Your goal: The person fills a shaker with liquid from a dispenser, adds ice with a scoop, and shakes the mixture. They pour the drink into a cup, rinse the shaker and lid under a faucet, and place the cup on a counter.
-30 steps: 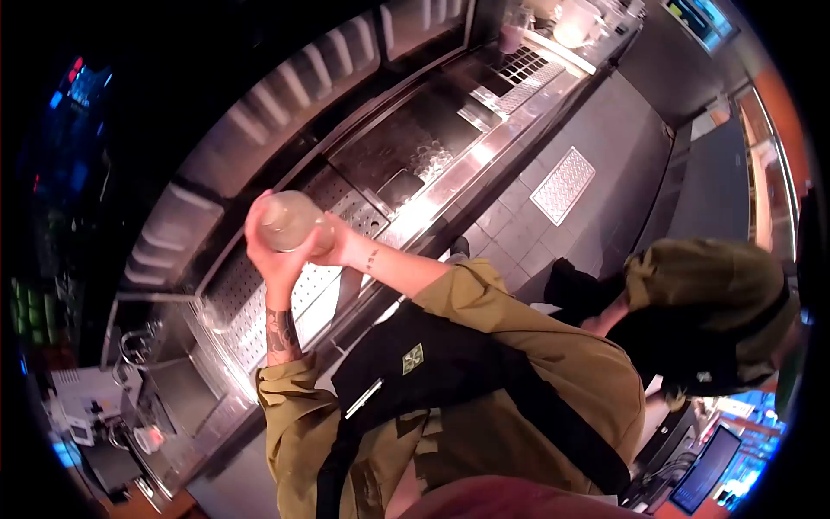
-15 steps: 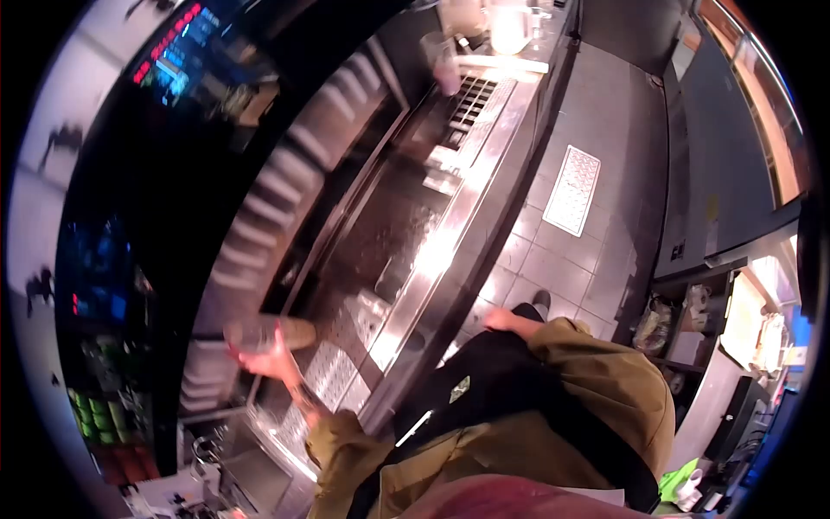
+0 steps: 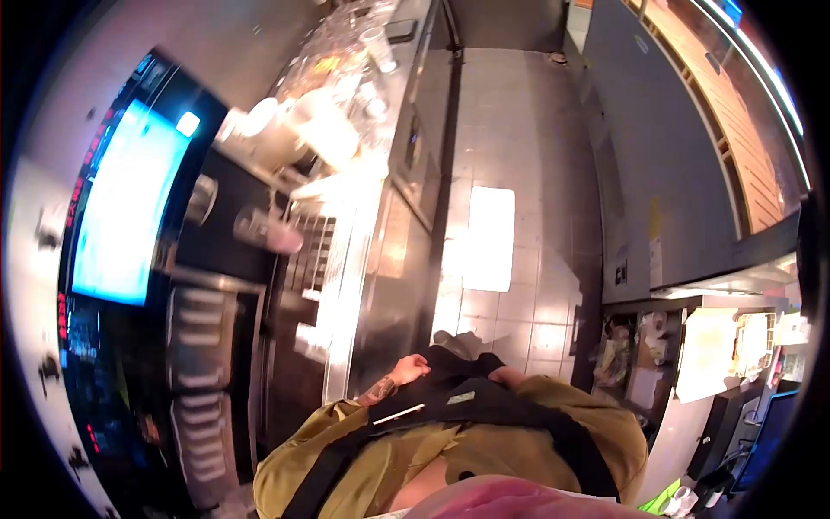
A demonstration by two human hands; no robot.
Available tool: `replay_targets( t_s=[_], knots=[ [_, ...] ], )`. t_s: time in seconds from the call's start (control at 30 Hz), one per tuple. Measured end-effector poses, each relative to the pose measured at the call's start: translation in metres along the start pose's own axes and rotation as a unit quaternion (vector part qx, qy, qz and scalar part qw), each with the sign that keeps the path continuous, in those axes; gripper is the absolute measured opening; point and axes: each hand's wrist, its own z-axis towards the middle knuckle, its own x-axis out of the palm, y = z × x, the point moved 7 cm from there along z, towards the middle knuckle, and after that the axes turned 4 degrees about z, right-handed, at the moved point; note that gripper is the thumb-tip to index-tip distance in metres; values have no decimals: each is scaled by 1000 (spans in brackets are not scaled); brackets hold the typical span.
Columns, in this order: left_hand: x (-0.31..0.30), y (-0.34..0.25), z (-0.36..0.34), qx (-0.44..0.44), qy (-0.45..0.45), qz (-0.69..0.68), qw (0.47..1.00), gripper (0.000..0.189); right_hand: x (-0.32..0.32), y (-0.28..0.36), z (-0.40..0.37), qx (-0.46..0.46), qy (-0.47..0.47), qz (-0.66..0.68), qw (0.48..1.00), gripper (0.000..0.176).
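My left hand (image 3: 410,370) hangs low in front of my dark apron (image 3: 458,398), its fingers loosely extended with nothing visible in them. At my other side, my right hand (image 3: 506,374) shows only near the wrist, with its fingers hidden by dark clothing. Ahead and to the left, a clear cup with a pinkish drink (image 3: 281,236) is tilted in view beside a dark grid rack (image 3: 313,251) on the steel counter (image 3: 350,320). Neither hand touches it.
Bright, blurred containers (image 3: 320,130) crowd the far counter, with a clear cup (image 3: 378,48) beyond. Stacked trays (image 3: 203,337) line the left. A lit screen (image 3: 130,203) hangs behind. Tiled floor (image 3: 527,320) runs ahead beside a grey cabinet (image 3: 657,130).
My left hand held a clear cup out over the counter; now that cup is out of its grasp and the hand is by my apron. The view has turned, and the far counter looks nearer.
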Motion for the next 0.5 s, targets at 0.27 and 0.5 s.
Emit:
replay_targets(
  t_s=[0.27, 0.5],
  knots=[
    [-202, -387, 218, 370, -317, -142, 862, 60, -247, 14, 26, 31, -155, 74, 985, 16],
    [-470, -588, 312, 225, -519, 72, 822, 68, -637, 155, 123, 94, -418, 114, 896, 25]
  ],
)
